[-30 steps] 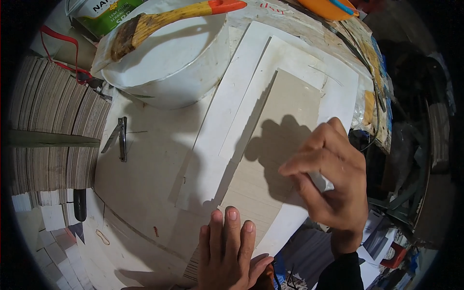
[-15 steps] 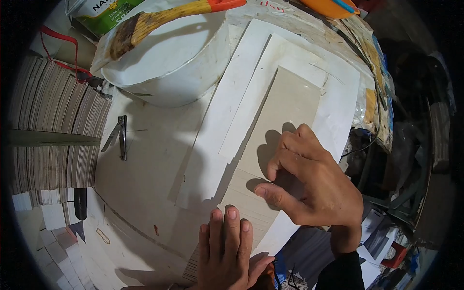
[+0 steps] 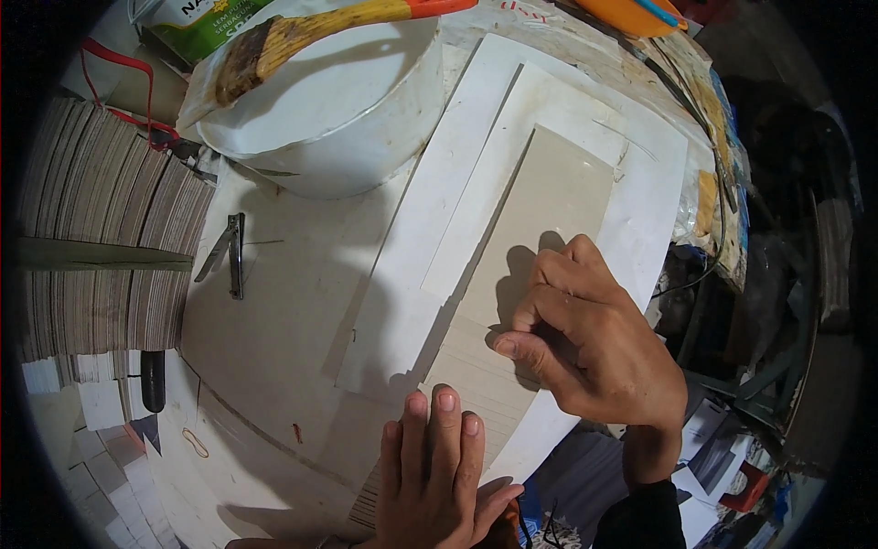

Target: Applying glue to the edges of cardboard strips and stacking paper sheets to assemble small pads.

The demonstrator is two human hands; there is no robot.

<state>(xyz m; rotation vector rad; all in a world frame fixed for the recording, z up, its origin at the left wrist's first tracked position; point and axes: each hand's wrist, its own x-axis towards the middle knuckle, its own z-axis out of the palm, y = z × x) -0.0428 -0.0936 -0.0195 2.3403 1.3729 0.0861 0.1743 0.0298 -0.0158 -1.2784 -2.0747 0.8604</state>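
Observation:
A fanned row of grey-beige cardboard pieces (image 3: 485, 361) lies aslant on white sheets, each piece overlapping another with narrow edges showing. My left hand (image 3: 430, 467) rests flat on its near end, fingers stretched out. Over the middle of the row, my right hand (image 3: 594, 343) is curled, with thumb and index finger brought together in a pinch. Whatever may be between those fingertips is hidden. Beyond it, the broad face of the farthest cardboard piece (image 3: 558, 197) shows bare, with a slight shine.
A white tub (image 3: 366, 151) stands at the far left with a yellow-handled brush (image 3: 338, 32) across its rim. Nail clippers (image 3: 236, 256) and a rubber band (image 3: 195, 443) lie on the worktop. Stacked boards (image 3: 110, 220) rise at the left; an orange bowl (image 3: 631, 13) sits far right.
My right thumb and index finger have closed toward each other. My left hand stays flat on the cardboard. The whole view has shifted slightly.

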